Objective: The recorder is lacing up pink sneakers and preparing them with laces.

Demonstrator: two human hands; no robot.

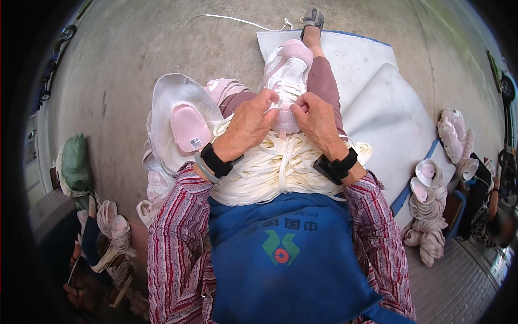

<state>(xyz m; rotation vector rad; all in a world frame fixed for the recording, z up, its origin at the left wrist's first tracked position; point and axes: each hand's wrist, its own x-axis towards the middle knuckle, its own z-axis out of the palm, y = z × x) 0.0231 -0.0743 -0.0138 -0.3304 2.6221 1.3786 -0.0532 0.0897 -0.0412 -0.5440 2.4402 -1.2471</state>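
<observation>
A white and pink sneaker upper (pixel 287 70) lies over my lap, toe pointing away from me, with cream lace crossing its front. At its left eyelet edge my left hand (pixel 250 120) is closed, thumb and finger pinching the lace. My right hand (pixel 318 120) pinches at the opposite edge, its fingers curled; the lace end there is mostly hidden. Beneath both wrists a thick bundle of cream shoelaces (pixel 286 167), tied round the middle, rests on my blue apron (pixel 291 291).
Left of my lap stand a white sack (pixel 164 116) and a pink sole-shaped piece (pixel 190 128). A white sheet (pixel 372 97) covers floor at the right. Stacks of shoe uppers (pixel 429 210) lie beyond it. Other people sit at both edges, one person (pixel 488 216) at the right.
</observation>
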